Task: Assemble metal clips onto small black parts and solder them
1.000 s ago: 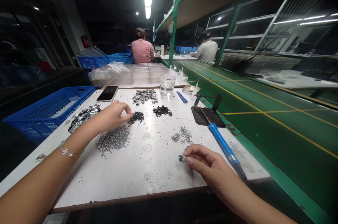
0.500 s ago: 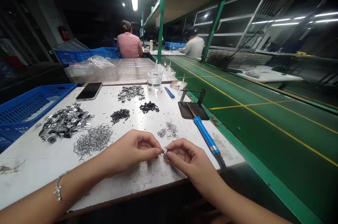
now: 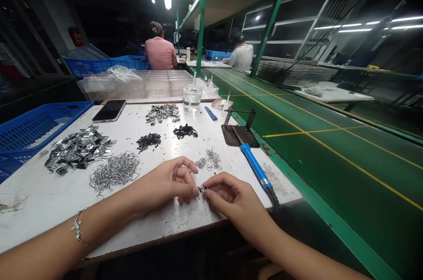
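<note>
Above the table's front part, my right hand (image 3: 229, 192) pinches a small shiny metal part (image 3: 202, 189) between thumb and fingers. My left hand (image 3: 180, 182) meets it from the other side, thumb against the curled middle finger at the part's edge, with the index finger raised off it. A dark bit and a thin wire-like end show at the part; the fingertips hide the rest. Just beyond the hands lies a little heap of bent wire pieces (image 3: 212, 160). Left of my left hand is a larger pile of silvery metal pins (image 3: 115, 171).
A blue soldering iron (image 3: 255, 165) rests on a black metal stand (image 3: 243, 134) at the right. Metal clips (image 3: 79, 150), black pieces (image 3: 185, 131), a phone (image 3: 109, 111) and a glass of water (image 3: 192, 98) lie further back. Two people sit beyond.
My left index finger has lifted off the metal part and straightened a little. The right hand still pinches the part. The view has shifted slightly.
</note>
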{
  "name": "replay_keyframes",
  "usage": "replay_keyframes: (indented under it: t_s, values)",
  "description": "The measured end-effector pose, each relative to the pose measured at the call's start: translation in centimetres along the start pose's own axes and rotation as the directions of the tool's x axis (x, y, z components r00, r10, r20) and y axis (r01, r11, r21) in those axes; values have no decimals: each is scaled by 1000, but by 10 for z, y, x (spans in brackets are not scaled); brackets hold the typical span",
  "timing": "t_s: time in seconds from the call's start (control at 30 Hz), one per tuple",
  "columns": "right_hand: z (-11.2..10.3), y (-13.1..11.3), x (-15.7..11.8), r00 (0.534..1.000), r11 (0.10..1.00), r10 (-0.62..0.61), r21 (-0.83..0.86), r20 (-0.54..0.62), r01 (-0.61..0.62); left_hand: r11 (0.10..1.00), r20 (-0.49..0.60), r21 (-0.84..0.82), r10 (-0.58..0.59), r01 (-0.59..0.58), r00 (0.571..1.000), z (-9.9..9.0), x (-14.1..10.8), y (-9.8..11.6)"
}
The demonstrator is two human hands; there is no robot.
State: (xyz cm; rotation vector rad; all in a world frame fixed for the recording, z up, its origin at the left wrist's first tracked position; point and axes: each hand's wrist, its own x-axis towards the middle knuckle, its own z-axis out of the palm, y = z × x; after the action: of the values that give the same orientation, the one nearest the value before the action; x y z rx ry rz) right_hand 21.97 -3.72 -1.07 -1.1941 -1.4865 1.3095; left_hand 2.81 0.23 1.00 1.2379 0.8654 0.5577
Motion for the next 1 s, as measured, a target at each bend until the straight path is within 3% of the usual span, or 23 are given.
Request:
replay_keyframes:
  t_s: [0.73, 0.83, 1.0]
  values:
    - [0, 1, 1, 999, 999, -27, -43, 20, 28, 997, -22, -15, -78, 78, 997, 1, 3, 0]
    - [-1, 3, 2, 1000, 1000, -1, 6, 14, 1, 999, -24, -8, -41, 41, 999, 2, 3, -3]
    - [-2, 4, 5, 995, 983, 93, 156, 22, -96, 984, -7, 127, 128, -126, 992, 6, 4, -7]
